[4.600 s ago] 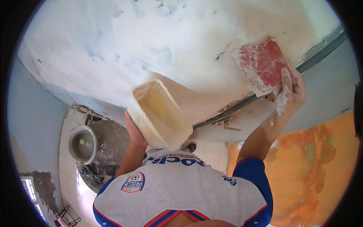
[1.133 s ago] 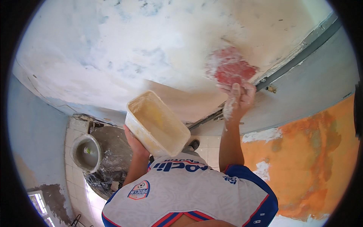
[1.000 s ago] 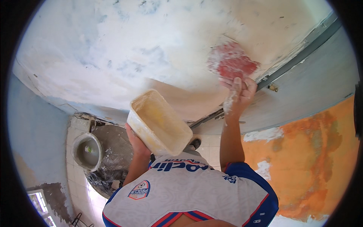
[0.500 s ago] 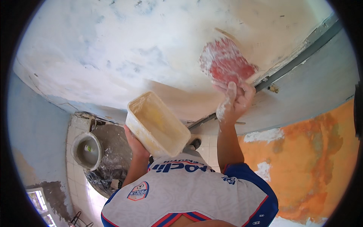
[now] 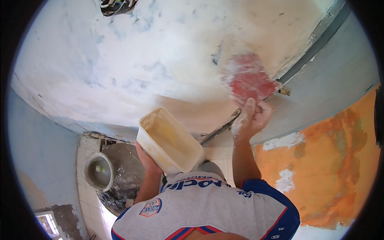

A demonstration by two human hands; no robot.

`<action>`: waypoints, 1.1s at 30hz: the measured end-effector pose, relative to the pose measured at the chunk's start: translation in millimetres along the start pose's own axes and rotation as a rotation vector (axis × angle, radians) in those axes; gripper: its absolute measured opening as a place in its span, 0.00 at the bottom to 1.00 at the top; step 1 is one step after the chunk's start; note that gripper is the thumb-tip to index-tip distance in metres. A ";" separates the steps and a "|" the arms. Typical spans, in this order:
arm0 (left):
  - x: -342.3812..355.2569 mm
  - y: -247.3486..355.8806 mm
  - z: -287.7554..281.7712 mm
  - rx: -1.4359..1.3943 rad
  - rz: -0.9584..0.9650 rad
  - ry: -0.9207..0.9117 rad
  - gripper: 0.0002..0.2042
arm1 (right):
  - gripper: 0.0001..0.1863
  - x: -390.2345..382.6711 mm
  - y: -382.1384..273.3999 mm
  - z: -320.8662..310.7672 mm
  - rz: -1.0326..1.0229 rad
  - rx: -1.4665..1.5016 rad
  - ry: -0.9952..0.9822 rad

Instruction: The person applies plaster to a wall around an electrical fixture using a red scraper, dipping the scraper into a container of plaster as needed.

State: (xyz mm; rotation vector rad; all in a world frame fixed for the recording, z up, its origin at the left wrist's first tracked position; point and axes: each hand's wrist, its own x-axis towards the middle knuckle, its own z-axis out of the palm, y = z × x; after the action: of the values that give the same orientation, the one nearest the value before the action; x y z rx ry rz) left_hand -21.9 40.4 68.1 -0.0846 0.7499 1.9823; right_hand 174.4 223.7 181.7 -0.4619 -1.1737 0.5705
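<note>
A red flat plaster spreader [image 5: 250, 76], smeared with white filler, lies against the pale wall [image 5: 168, 52] or very near it. My right hand [image 5: 254, 116] pinches its lower edge, the thumb on the near face and white filler on the skin. Lower down, my left hand [image 5: 148, 160] is wrapped round the side of a cream rectangular plastic tub [image 5: 172, 140]. The tub tilts so its inside shows, coated with pale residue and a yellowish patch. Most of the left fingers are hidden behind the tub.
A grey metal strip [image 5: 316, 50] runs along the wall's right edge. At lower left, a round bucket [image 5: 99, 172] stands on a dirty grey round surface [image 5: 126, 168] above the tiled floor. An opening with wires [image 5: 116, 6] sits at the top. An orange patched wall [image 5: 320, 176] is at right.
The spreader and my right hand have moved down and slightly right, uncovering a dark mark on the wall. The view has shifted, bringing in the wire opening. My left hand still holds the tub.
</note>
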 end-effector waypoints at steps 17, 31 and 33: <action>-44.2 -29.7 0.8 -0.043 0.008 -0.075 0.36 | 0.07 36.6 -37.8 -31.4 0.115 0.047 -0.009; -76.0 -38.6 -12.3 0.001 0.229 -0.343 0.40 | 0.18 18.7 -118.7 -187.1 -0.244 -0.211 -0.394; -60.8 -48.2 -41.8 -0.157 0.185 -0.636 0.42 | 0.18 19.3 -133.1 -200.9 -0.294 -0.174 -0.551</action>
State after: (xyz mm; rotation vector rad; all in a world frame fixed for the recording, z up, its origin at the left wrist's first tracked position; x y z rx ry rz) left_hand 39.0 -13.2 33.5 0.5172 0.1925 2.0681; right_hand 392.9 124.7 212.1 -0.2733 -1.7934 0.3462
